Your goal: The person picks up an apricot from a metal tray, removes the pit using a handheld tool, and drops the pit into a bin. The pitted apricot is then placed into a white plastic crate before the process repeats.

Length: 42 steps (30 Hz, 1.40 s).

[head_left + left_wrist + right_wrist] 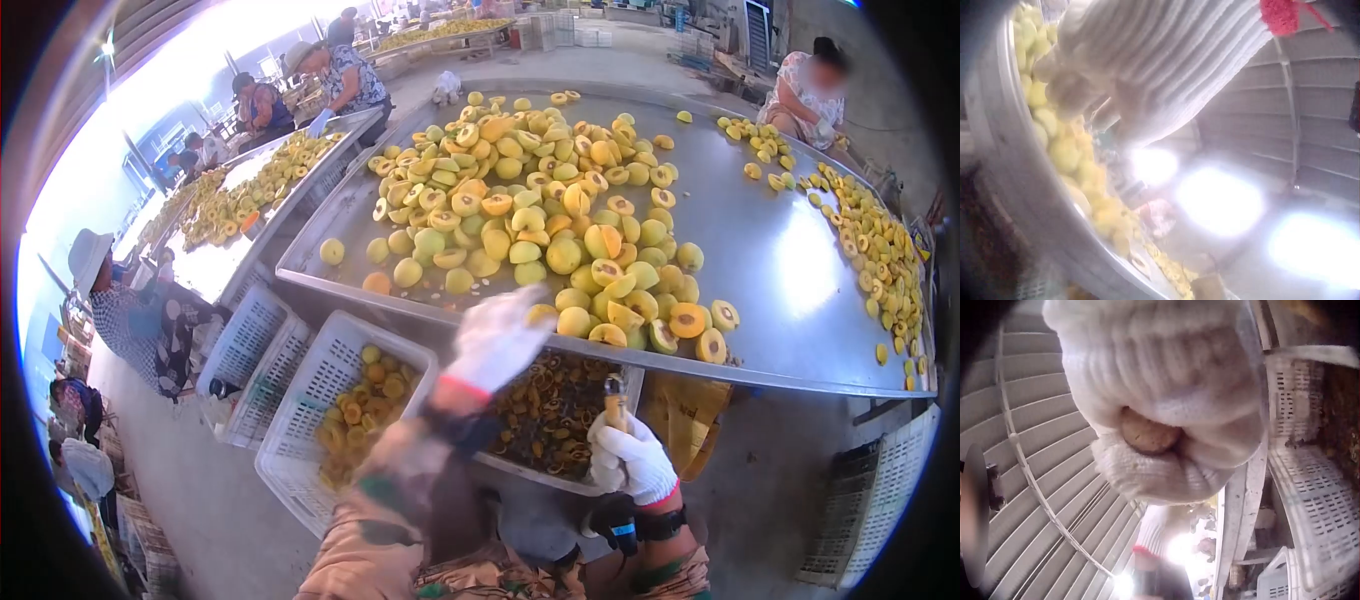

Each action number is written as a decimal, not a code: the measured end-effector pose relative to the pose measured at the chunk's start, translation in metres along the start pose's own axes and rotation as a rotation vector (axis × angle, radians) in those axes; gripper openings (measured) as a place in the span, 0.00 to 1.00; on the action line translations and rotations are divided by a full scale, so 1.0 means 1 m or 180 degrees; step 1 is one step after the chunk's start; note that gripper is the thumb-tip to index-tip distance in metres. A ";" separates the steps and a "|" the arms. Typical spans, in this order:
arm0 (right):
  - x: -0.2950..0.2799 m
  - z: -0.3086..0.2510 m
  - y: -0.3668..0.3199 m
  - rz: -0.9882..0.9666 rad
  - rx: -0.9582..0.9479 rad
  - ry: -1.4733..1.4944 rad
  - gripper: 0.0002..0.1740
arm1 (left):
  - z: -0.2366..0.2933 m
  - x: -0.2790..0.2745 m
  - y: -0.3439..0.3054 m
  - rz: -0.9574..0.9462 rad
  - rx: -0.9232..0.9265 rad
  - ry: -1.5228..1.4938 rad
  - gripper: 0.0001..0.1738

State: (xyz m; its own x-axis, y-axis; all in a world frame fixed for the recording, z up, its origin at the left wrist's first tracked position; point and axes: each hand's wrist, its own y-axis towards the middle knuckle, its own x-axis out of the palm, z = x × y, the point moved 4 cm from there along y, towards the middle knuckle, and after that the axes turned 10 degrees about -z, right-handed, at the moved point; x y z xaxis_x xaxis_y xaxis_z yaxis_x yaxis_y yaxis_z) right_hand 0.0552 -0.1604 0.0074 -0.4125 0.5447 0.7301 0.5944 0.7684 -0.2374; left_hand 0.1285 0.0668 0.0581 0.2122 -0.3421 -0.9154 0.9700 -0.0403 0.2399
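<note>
Halved and whole yellow peaches (480, 190) lie heaped on a metal table (740, 230). My left hand (500, 335), in a white knit glove and blurred, reaches over the table's front edge with fingers extended by the nearest fruit. In the left wrist view its gloved fingers (1072, 90) overlap the heap. Low at the right, my gloved right hand (630, 460) grips the wooden handle (616, 410) of a small tool whose dark metal end points up. In the right wrist view the curled fingers wrap round the handle's rounded butt (1150, 434).
Beneath the table edge stands a crate (540, 420) of dark pits and ring-shaped scraps. A white crate (285, 440) to its left holds peach pieces. More halves line the table's right side (880, 250). People work at neighbouring tables; one person (810, 95) sits at the far right.
</note>
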 end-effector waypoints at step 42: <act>0.088 0.051 -0.015 0.0340 -0.0392 -0.0129 0.07 | 0.056 0.017 -0.102 -0.0149 -0.0914 -0.7121 0.18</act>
State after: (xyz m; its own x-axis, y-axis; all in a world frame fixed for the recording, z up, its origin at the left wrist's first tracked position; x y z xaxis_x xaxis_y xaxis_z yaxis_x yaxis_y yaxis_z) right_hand -0.0247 -0.1068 0.0425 -0.3684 0.6362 0.6779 0.7155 0.6596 -0.2301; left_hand 0.0264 0.0122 0.0361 -0.0361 -0.5252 0.8502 0.9985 -0.0541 0.0090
